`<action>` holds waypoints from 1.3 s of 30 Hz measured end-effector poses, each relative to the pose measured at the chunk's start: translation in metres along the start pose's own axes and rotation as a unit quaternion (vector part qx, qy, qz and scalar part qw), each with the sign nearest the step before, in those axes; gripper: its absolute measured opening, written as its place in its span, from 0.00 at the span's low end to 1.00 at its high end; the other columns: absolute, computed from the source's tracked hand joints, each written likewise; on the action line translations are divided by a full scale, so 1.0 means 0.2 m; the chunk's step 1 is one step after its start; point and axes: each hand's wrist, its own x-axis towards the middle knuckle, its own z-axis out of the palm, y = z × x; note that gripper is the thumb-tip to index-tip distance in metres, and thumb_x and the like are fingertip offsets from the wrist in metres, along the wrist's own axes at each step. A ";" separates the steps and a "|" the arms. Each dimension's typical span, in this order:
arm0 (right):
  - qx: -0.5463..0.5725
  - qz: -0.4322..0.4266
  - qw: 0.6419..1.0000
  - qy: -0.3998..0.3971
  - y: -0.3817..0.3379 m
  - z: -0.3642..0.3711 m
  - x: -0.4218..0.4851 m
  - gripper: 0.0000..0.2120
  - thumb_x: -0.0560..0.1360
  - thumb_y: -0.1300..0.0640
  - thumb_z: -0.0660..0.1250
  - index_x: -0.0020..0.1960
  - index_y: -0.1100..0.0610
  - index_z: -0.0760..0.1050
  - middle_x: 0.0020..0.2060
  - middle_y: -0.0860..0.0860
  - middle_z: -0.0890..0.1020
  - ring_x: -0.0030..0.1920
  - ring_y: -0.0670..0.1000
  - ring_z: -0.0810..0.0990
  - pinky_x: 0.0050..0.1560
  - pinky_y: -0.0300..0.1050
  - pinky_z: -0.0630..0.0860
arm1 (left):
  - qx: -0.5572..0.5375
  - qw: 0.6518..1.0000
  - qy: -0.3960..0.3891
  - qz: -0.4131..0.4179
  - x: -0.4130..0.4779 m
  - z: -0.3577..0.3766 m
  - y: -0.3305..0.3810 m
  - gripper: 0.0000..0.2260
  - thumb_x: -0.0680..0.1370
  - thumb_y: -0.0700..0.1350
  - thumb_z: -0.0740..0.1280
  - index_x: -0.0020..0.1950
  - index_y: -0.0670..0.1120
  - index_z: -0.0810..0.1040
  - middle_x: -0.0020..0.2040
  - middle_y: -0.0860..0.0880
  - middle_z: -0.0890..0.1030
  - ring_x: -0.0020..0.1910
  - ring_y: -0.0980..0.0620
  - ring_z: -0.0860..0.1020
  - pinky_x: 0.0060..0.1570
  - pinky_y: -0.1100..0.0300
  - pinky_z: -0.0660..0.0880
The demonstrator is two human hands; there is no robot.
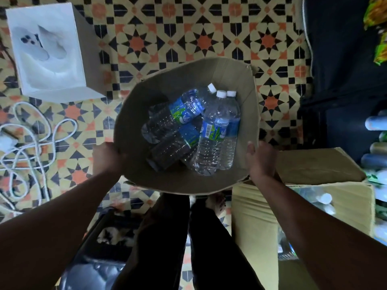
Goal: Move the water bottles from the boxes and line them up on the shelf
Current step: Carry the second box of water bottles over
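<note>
1. left hand fingers clasp the cardboard box at its left rim.
2. right hand grips the right rim.
3. water bottles lie between the fingers, inside the box.

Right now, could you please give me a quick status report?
Left hand and right hand gripping the cardboard box sides. Water bottles loose inside. White cable on floor, left.
</note>
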 end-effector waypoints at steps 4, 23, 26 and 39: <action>0.021 -0.006 1.000 0.015 0.00 0.01 0.04 0.16 0.80 0.56 0.64 0.48 0.71 0.79 0.43 0.69 0.82 0.46 0.66 0.81 0.43 0.53 0.74 | -0.011 1.000 -0.006 0.001 0.01 0.03 0.00 0.07 0.75 0.34 0.67 0.42 0.30 0.81 0.30 0.42 0.76 0.26 0.48 0.74 0.26 0.59 0.70; 0.039 -0.016 0.999 0.017 0.00 0.09 -0.03 0.15 0.80 0.58 0.64 0.46 0.71 0.79 0.41 0.70 0.82 0.42 0.66 0.81 0.38 0.46 0.65 | 0.026 0.997 -0.050 0.048 0.07 -0.07 0.07 0.07 0.79 0.36 0.65 0.49 0.34 0.81 0.39 0.41 0.80 0.32 0.50 0.77 0.31 0.60 0.73; 0.053 0.001 0.999 -0.009 0.01 0.07 -0.03 0.17 0.81 0.57 0.63 0.45 0.72 0.79 0.41 0.70 0.82 0.42 0.65 0.82 0.37 0.47 0.67 | 0.073 0.995 -0.057 0.048 0.03 -0.08 0.12 0.08 0.80 0.38 0.64 0.51 0.34 0.80 0.37 0.43 0.76 0.32 0.49 0.76 0.33 0.57 0.72; 0.110 -0.026 0.990 -0.086 0.16 -0.46 -0.21 0.09 0.78 0.47 0.63 0.53 0.50 0.75 0.45 0.51 0.85 0.49 0.58 0.83 0.50 0.54 0.79 | 0.119 0.969 -0.045 0.212 -0.43 -0.16 0.73 0.24 0.76 0.54 0.63 0.67 0.42 0.72 0.65 0.39 0.73 0.64 0.37 0.71 0.63 0.45 0.70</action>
